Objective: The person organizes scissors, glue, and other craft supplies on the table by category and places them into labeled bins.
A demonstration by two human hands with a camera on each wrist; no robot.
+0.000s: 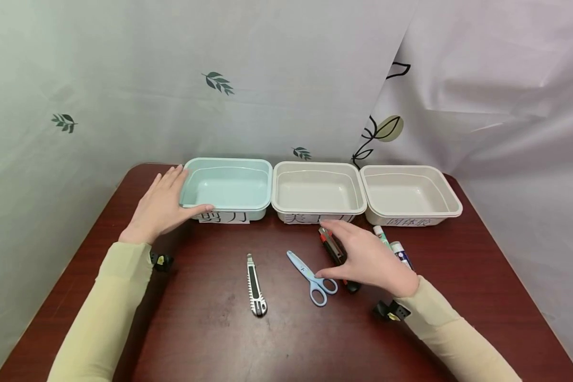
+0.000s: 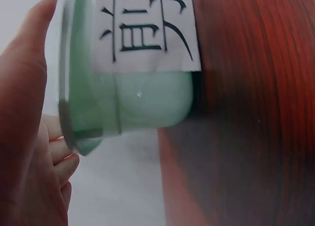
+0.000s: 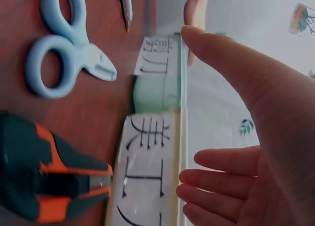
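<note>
My left hand point(image 1: 164, 204) is at the left end of a pale blue-green plastic box point(image 1: 229, 207), its fingers along the side and its thumb at the front rim. Whether it bears on the box I cannot tell. Fingers spread and holding nothing, my right hand point(image 1: 365, 260) hovers over a black and red utility knife point(image 1: 331, 245), partly hiding it. Just left of that hand lie light blue scissors point(image 1: 307, 273). Farther left is a white and black utility knife point(image 1: 254, 286). Two glue sticks, one green and white point(image 1: 381, 236), one blue and white point(image 1: 400, 252), lie partly behind the right hand.
A cream box point(image 1: 319, 211) stands in the middle of the row, with another cream box point(image 1: 413, 214) at its right. Paper labels with Chinese characters are on all three fronts. The dark red-brown table point(image 1: 210, 339) ends at a patterned grey curtain point(image 1: 267, 106).
</note>
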